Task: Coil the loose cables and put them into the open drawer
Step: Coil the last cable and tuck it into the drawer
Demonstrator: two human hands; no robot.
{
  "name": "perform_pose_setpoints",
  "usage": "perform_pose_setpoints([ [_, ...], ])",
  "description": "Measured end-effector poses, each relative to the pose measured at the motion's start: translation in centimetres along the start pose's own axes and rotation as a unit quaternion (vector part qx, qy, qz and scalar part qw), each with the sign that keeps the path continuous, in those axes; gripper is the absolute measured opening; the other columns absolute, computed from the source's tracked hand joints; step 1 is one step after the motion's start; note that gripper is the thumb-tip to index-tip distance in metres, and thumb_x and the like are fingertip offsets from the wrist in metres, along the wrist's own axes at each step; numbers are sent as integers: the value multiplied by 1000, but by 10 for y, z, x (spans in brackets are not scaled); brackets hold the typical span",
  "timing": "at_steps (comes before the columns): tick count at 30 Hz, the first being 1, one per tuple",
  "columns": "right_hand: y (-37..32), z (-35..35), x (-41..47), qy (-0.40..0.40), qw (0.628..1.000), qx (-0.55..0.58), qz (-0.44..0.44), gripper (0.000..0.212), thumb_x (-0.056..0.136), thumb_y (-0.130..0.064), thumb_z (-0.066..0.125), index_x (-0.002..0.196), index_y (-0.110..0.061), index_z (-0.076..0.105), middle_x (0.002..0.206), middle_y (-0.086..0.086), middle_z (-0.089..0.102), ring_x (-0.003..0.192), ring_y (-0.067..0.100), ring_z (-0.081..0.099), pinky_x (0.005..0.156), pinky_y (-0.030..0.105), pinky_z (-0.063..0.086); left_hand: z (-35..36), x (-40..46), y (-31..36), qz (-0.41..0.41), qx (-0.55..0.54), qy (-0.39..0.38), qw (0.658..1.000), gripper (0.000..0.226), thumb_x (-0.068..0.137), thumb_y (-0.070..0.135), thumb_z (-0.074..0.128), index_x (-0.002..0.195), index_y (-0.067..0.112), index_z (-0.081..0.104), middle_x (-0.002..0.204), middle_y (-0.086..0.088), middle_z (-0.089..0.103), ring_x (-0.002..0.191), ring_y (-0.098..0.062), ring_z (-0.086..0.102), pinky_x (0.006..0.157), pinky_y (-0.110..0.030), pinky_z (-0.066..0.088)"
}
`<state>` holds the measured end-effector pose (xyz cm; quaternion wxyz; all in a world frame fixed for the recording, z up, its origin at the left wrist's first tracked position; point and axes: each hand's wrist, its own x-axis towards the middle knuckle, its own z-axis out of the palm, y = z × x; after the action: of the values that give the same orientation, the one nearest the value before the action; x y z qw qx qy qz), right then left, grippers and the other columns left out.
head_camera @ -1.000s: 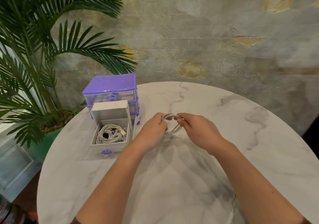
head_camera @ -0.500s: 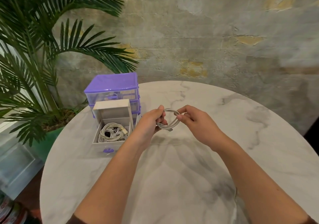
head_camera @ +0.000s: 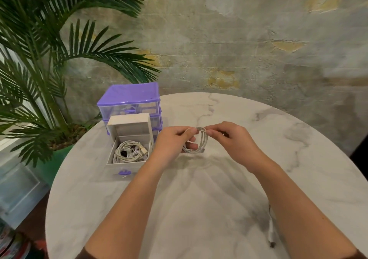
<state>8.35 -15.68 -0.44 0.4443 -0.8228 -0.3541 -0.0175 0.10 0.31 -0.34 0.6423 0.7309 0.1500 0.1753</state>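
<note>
Both hands meet above the middle of the round marble worktop [head_camera: 199, 209], sharing one small coil of pale cable [head_camera: 201, 142]. The left hand [head_camera: 173, 145] has its fingers curled through the loops, thumb pressed against the top of the coil and one fingertip showing inside the ring. The right hand [head_camera: 233, 139] pinches the top of the same coil between thumb and forefinger, the other fingers folded loosely behind. The coil stands roughly upright between the two hands, its lower edge close to the marble (whether it touches cannot be told).

To the left of the hands, the open drawer [head_camera: 127, 164] is pulled out toward the person, and a bundle of white cables [head_camera: 129, 152] already lies inside it. The drawer belongs to a small purple drawer unit [head_camera: 129, 97] at the far left edge of the worktop, just beside the left hand.

Near the right forearm, at the near edge of the worktop, another cable [head_camera: 271, 232] lies loose, partly hidden by the arm. A palm plant [head_camera: 49, 59] stands behind the worktop on the left, in front of a weathered wall [head_camera: 239, 39].
</note>
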Motion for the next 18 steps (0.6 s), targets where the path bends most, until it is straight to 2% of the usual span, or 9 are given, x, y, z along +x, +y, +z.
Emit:
perform_pose_setpoints([
  [2,1,-2,2,-25,1000,13,10,24,100,-28,51,115,-30,70,85,-6,55,82,1,52,72,12,36,-2,2,-1,0,-46,38,998,17,92,16,63,100,4,73,73,-3,68,60,-12,69,66,-30,59],
  [5,10,-8,2,-64,994,63,57,25,102,-24,47,116,-27,68,85,-12,54,72,-8,51,69,11,36,-4,4,0,-2,-98,76,992,17,92,15,63,101,4,72,72,-3,67,61,-9,67,64,-27,57],
  [7,16,-13,0,-92,987,93,95,25,102,-25,48,113,-30,70,86,-11,57,70,0,49,67,14,39,-7,4,1,1,-124,100,987,17,93,14,62,102,4,71,72,-3,66,58,-7,65,59,-23,55],
  [9,18,-17,-1,-112,984,72,119,24,101,-31,49,109,-30,72,90,-8,61,72,5,49,68,16,39,-8,4,3,6,-132,112,985,17,94,15,60,101,5,72,73,-3,66,58,-6,63,60,-22,54],
  [11,19,-21,-3,-124,982,25,142,27,98,-38,52,101,-25,75,86,-7,63,73,5,52,67,15,39,-9,3,3,4,-137,114,984,16,94,17,59,97,8,73,76,-2,67,65,-7,62,65,-25,55],
  [13,19,-21,-4,-129,975,24,180,37,97,-43,52,87,-16,75,75,-5,63,55,10,49,54,19,40,-11,3,4,-7,-151,106,983,14,94,18,60,90,14,73,78,-1,68,72,-9,60,73,-30,55],
  [15,19,-19,-4,-114,967,69,217,44,99,-43,48,80,-8,65,68,1,63,38,13,43,41,21,37,-12,2,5,-24,-157,80,984,15,94,20,60,92,14,73,79,0,69,73,-10,57,75,-32,56],
  [18,20,-18,-4,-59,949,185,249,36,101,-38,46,84,-7,54,67,9,63,34,17,47,36,23,40,-12,-1,5,-51,-156,36,986,16,94,20,60,97,11,73,81,0,66,69,-12,54,69,-28,58],
])
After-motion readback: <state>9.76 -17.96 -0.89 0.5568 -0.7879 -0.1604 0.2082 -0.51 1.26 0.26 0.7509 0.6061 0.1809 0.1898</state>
